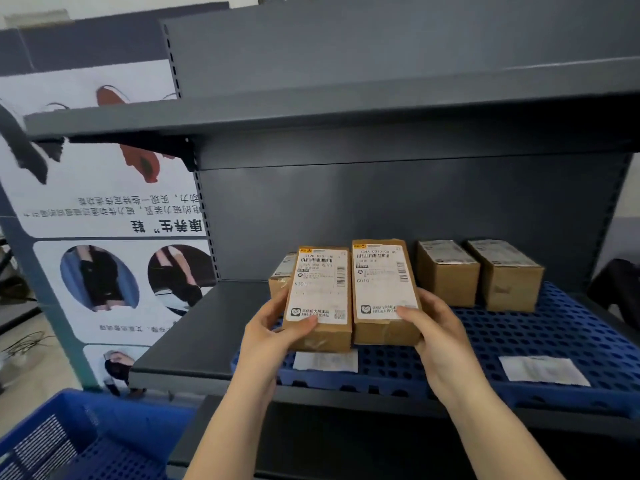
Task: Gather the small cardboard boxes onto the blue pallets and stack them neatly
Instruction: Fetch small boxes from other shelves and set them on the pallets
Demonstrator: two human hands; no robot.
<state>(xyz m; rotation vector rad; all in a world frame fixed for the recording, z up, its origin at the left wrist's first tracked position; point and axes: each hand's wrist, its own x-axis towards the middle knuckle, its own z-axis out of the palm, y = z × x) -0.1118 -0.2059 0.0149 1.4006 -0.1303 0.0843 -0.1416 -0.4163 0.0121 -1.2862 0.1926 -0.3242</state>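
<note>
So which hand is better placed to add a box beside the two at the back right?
The right hand: its box is on the side nearer those two boxes. The left hand holds the farther box.

Both arms reach up from 6 o'clock toward 12. The left hand sits at 9 o'clock of the right hand. Each hand holds something, thumb on top and fingers curled round the outer side. The bare forearms spread apart lower down.
</note>
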